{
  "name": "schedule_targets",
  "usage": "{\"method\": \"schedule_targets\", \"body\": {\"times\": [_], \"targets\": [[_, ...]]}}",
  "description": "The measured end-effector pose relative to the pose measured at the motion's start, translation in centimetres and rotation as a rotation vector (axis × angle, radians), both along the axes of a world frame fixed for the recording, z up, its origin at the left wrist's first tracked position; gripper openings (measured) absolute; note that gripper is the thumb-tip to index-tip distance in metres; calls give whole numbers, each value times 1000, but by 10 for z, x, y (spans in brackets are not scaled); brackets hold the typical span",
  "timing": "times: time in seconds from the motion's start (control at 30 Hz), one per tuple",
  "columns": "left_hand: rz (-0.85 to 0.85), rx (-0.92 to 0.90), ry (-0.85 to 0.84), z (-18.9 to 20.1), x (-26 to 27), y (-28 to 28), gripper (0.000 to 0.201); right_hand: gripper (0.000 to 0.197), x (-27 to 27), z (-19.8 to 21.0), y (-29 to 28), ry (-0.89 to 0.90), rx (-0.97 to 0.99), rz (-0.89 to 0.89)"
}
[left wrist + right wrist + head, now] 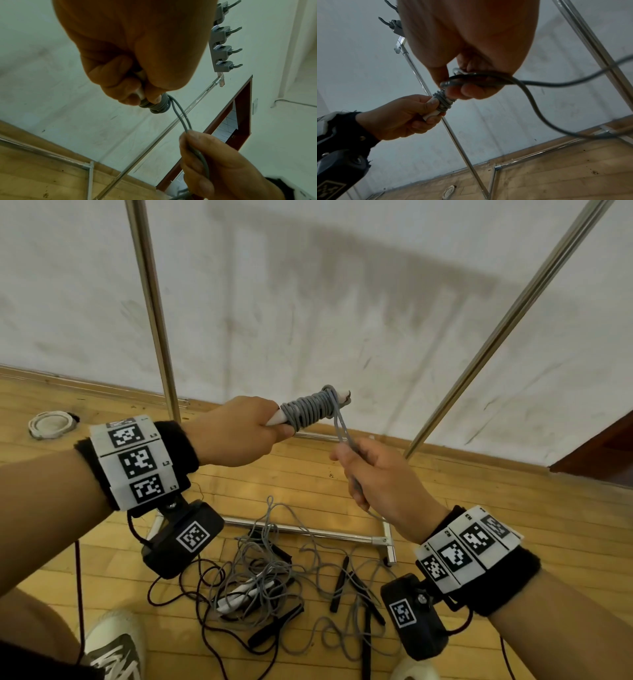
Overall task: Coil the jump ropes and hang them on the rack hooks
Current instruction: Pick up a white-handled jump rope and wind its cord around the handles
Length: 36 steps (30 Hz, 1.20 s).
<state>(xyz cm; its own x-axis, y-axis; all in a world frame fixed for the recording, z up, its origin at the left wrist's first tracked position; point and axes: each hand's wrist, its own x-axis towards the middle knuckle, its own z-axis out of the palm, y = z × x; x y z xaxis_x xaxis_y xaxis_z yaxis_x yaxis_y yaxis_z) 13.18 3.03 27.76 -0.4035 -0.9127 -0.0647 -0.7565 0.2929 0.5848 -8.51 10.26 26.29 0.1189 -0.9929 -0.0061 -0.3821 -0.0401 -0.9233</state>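
Observation:
My left hand [239, 433] grips the white handles [275, 419] of a jump rope, with grey cord [308, 409] wound tightly round them. From the wound bundle a doubled strand [340, 426] runs down into my right hand [373, 474], which pinches it between thumb and fingers. In the left wrist view the two strands [178, 116] leave the coil [159, 106] and enter the right hand [214, 162]. The right wrist view shows the loose cord [539, 108] trailing off right. Grey rack hooks [223, 48] sit high on the rack's top bar.
Several more tangled jump ropes [270, 573] with black and white handles lie on the wooden floor below my hands. The rack's chrome uprights [154, 309] and base bar [308, 530] stand ahead against a white wall. A white coiled object [51, 424] lies at left. My shoe [113, 645] is near.

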Motion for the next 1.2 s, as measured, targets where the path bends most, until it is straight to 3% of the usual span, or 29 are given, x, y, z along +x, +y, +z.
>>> {"method": "schedule_targets", "body": {"times": [0.43,0.63,0.73,0.8,1.0,1.1,1.2], "targets": [[4,-35,-1,5,7,-1,29,8,-8,-1,1,19,110,129],[110,-62,92,9,11,-9,30,29,-8,-11,3,222,-17,186],[120,-67,107,12,15,-12,32,18,-4,-14,5,225,-40,157],[100,-59,120,11,15,-11,32,25,-3,-17,5,234,-71,150],[87,-55,153,13,15,-10,32,25,-3,-23,4,220,-98,149],[103,-23,242,15,16,-10,31,44,0,-19,1,128,-51,126],[96,-22,320,19,14,-6,24,43,1,-18,-4,56,-26,98]]}}
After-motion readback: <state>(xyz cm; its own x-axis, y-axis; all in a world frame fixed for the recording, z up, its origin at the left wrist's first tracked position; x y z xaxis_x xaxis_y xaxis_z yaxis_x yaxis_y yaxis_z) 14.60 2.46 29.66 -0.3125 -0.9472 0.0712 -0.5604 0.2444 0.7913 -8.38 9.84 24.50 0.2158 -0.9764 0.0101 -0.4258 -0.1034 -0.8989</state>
